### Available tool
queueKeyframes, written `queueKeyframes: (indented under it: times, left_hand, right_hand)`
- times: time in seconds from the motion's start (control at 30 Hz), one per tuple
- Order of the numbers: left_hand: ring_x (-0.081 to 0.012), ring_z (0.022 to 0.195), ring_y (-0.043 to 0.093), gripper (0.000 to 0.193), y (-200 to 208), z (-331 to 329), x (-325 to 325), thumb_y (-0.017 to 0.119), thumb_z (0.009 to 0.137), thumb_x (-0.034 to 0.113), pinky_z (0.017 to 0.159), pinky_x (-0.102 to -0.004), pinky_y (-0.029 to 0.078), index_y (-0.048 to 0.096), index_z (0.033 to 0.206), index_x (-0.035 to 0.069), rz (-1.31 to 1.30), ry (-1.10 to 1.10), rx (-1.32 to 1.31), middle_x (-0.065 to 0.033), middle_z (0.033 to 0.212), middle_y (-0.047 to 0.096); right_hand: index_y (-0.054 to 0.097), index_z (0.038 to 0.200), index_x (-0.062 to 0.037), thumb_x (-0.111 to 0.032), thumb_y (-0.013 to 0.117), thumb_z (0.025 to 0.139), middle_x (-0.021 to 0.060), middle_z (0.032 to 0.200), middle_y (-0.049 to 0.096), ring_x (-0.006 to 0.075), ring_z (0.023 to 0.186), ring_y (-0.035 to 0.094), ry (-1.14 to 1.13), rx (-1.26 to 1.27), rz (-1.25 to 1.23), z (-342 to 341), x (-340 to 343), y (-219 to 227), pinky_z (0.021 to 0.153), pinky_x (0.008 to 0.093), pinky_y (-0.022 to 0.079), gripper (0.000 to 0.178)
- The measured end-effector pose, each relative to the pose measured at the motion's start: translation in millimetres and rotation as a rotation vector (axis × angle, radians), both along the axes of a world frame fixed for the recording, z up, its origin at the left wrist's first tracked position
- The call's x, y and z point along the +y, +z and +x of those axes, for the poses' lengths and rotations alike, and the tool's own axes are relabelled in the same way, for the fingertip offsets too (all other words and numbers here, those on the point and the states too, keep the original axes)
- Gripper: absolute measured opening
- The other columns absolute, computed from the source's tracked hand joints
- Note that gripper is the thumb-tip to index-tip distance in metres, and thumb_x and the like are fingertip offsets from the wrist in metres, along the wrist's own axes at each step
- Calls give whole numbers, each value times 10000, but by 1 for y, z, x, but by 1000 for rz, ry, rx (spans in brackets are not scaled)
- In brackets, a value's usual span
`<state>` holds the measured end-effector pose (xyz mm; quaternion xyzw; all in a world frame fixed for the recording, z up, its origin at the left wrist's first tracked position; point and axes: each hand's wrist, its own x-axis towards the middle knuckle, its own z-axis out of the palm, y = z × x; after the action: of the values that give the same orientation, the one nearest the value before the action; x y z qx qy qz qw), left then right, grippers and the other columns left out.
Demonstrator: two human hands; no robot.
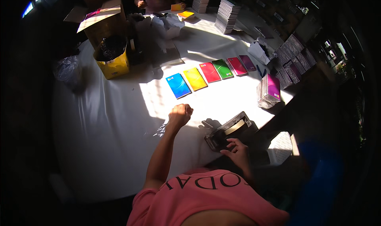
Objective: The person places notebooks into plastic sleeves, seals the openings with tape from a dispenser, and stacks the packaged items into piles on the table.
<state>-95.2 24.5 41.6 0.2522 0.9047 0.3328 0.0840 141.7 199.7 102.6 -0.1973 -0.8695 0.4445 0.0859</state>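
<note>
The person's left hand (180, 114) is positioned above the white-covered table (119, 142), just short of a row of spiral-bound notebooks. Its fingers are curled inward; whether they pinch anything cannot be told. A crumpled piece of clear, shiny film (160, 130) lies beside the left wrist.

The person's right hand (238, 151) is located at the near edge of the table, next to a long black tape dispenser (214, 141) fitted with a roll of pale tape (235, 126). The right thumb and fingers are bent and spread apart, with a gap between their tips. Contact with the dispenser cannot be confirmed.

The row lies flat beyond both hands. From left to right it consists of a blue notebook (178, 85), a yellow notebook (195, 79), a red notebook (210, 72), a green notebook (223, 69), a crimson notebook (237, 66) and a dark purple notebook (247, 63).

A squared stack of notebooks with a purple top cover (270, 90) stands to the right of the row, near the table edge. A yellow box with a black lining (113, 70) stands at the far left. Two tall notebook stacks stand at the far side: one (227, 16) nearer, one (201, 2) behind.
</note>
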Motion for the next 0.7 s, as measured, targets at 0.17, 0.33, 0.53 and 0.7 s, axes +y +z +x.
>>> queueKeyframes:
  times: [0.17, 0.33, 0.53, 0.7]
  left_hand:
    - [-271, 1134, 467, 320, -10, -103, 27, 589, 752, 78, 818, -435, 452, 608, 1062, 153, -186, -142, 486, -57, 1149, 530]
    - [-217, 1263, 374, 800, -34, -178, 30, 841, 448, 426, 944, -473, 349, 567, 1186, 281, -507, -495, 294, 15, 1217, 499]
    - [-230, 946, 600, 827, -20, -157, 9, 538, 542, 832, 906, -412, 271, 693, 934, 121, -1001, -7, 133, -73, 881, 681]
    - [-235, 902, 614, 511, 15, -163, 27, 588, 757, 591, 884, -453, 294, 697, 896, 111, -895, 195, -114, -74, 832, 670]
  right_hand:
    - [588, 1016, 25, -106, 693, 806, 38, 811, 611, 56, 676, 567, -21, 204, -301, -94, 69, 25, 608, 195, 459, 270]
    - [563, 1149, -22, -212, 719, 784, 80, 952, 633, 154, 859, 602, 442, -109, -22, -261, 99, -7, 788, 277, 479, 440]
    - [494, 1259, -50, -397, 697, 765, 155, 1260, 498, 305, 1187, 456, 96, -297, 355, -358, 131, -63, 997, 377, 376, 638]
    - [367, 1306, -18, -363, 797, 649, 103, 1269, 348, 300, 1228, 340, 95, -418, 525, -367, 124, -86, 949, 533, 380, 857]
